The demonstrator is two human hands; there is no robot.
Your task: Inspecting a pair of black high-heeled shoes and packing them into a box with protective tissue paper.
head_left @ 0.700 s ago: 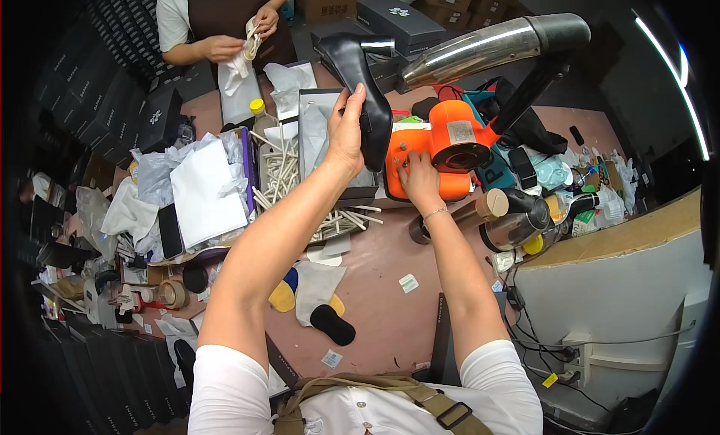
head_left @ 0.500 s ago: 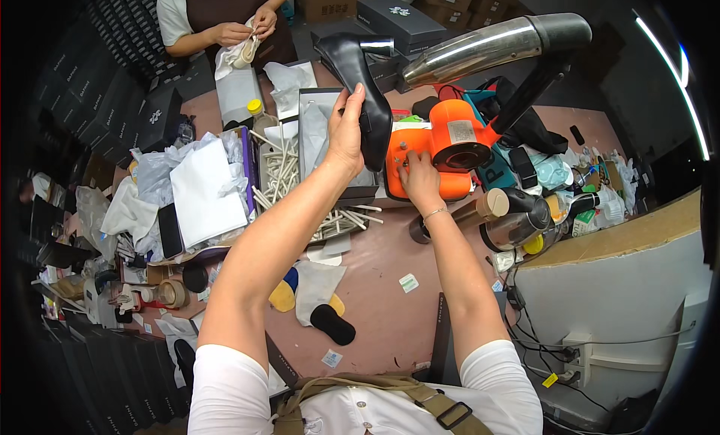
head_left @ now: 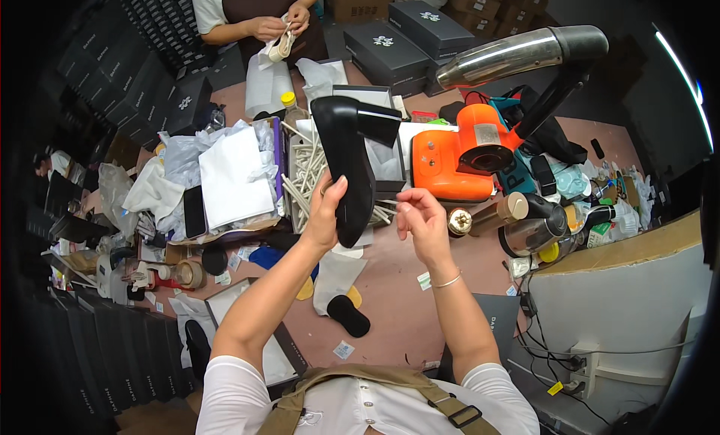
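Note:
A black high-heeled shoe (head_left: pixel 346 161) is tilted up in front of me, its chunky heel toward the upper right and its toe down. My left hand (head_left: pixel 325 214) is closed around it near the toe. To the right of the shoe, my right hand (head_left: pixel 424 221) is raised above the table, fingers loosely bent and apart, holding nothing. Just beyond that hand stands an orange hot-air machine (head_left: pixel 442 159) with a bent metal nozzle (head_left: pixel 510 56). An open grey shoebox (head_left: pixel 391 186) with pale tissue lies partly hidden behind the shoe.
Left of the shoe are white stick rolls (head_left: pixel 304 169) and a box of white paper sheets (head_left: pixel 236 180). Bottles and a kettle (head_left: pixel 534 229) crowd the right side. Across the table a person (head_left: pixel 259 19) handles pale cloth. Black shoe insoles (head_left: pixel 349 316) lie near me.
My right hand has left the orange machine and drawn back toward me. My left hand has lowered the shoe away from the nozzle and turned it, heel now pointing right.

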